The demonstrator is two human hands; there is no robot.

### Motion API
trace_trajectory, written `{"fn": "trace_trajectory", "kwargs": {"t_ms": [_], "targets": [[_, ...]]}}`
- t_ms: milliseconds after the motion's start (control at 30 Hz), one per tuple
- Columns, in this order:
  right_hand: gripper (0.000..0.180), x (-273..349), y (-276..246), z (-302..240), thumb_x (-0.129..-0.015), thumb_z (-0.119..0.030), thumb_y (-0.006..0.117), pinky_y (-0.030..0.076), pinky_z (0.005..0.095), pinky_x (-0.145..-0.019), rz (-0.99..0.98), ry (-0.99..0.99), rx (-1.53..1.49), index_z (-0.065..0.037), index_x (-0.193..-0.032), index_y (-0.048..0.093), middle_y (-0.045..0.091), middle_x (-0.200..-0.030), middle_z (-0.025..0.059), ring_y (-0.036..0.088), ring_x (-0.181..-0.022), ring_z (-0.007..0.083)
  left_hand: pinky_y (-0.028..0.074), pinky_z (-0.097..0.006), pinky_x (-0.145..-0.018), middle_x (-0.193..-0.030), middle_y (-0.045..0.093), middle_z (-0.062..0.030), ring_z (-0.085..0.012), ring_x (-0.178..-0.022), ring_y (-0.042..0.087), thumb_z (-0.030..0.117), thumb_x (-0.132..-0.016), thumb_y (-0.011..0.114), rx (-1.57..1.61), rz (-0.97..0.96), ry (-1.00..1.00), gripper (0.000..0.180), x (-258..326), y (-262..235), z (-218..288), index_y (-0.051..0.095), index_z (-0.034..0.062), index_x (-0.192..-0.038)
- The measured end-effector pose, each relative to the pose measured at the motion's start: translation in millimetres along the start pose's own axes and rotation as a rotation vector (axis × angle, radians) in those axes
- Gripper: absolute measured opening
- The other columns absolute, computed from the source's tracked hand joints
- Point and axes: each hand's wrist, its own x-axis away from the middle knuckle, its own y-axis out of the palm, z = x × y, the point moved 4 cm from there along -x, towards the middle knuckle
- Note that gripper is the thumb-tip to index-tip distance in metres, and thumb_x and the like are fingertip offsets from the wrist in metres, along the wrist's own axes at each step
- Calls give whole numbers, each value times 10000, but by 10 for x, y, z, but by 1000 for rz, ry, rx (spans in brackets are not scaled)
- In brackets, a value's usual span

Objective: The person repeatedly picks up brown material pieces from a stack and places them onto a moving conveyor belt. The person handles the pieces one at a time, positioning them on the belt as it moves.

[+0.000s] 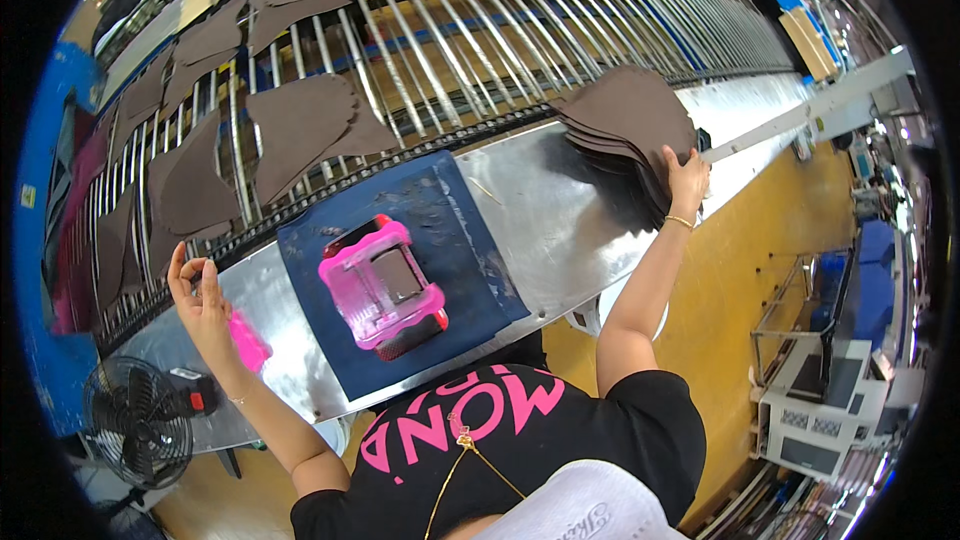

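Observation:
My left hand (200, 302) is raised over the metal table (540, 265) at the left, close to the conveyor edge. Its fingers are apart and nothing shows in them. A bright pink piece (248, 342) lies beside its wrist. Off to the right, my right hand (688, 185) has its fingers on the near edge of a stack of dark brown leather-like pieces (630, 120). The stack's lower layers fan out over the table. Between my hands, a pink-framed device (378, 285) with red-and-black ends rests on a dark blue mat (470, 285).
Beyond the table runs a conveyor of metal bars (440, 70), with several brown cut pieces (300, 125) lying on it. A black fan (138, 420) stands at the lower left. A metal arm (810, 112) reaches in from the right, near the stack.

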Motion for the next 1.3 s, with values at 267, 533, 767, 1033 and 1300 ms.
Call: {"fn": "trace_trajectory", "kwargs": {"t_ms": [267,533,767,1033,1300], "targets": [[677,211,-161,52,-772,-623,586,388,585,-904,94,35,166,-86,-1184,611,491,-1280,149,426,-1208,375,265,-144,-395,-1015,515,-8,16,-576,376,115,-907,591,-24,-80,66,476,66,348,61,394,74,-1339],[729,-109,-110,186,-642,-595,731,462,439,-889,33,84,88,-33,-1097,634,621,-1102,205,584,-1040,362,268,-148,-399,-1016,522,-1,18,-553,374,107,-897,603,-32,-69,24,469,157,258,31,418,88,-1327],[410,-57,-422,-174,-936,-296,492,511,410,-803,18,-497,-97,-2,-1220,528,628,-1089,199,632,-957,334,283,-147,-442,-980,531,15,6,-604,408,91,-861,631,-77,-95,23,450,198,368,151,480,103,-1284],[208,1375,-1300,-1683,-968,-223,497,457,184,-492,-399,-606,-1139,-29,-1035,528,600,-838,67,587,-666,84,487,-208,-585,-1182,479,-48,-76,-843,552,174,-821,699,-99,-211,235,479,209,801,416,523,73,-1255],[169,2588,-945,-2466,-887,-83,612,456,284,-604,-723,-1053,-1080,18,-997,534,592,-795,98,543,-683,159,420,-222,-427,-697,594,-33,-115,-539,587,150,-883,624,207,-236,-67,211,266,166,461,585,-19,-1003]]}}
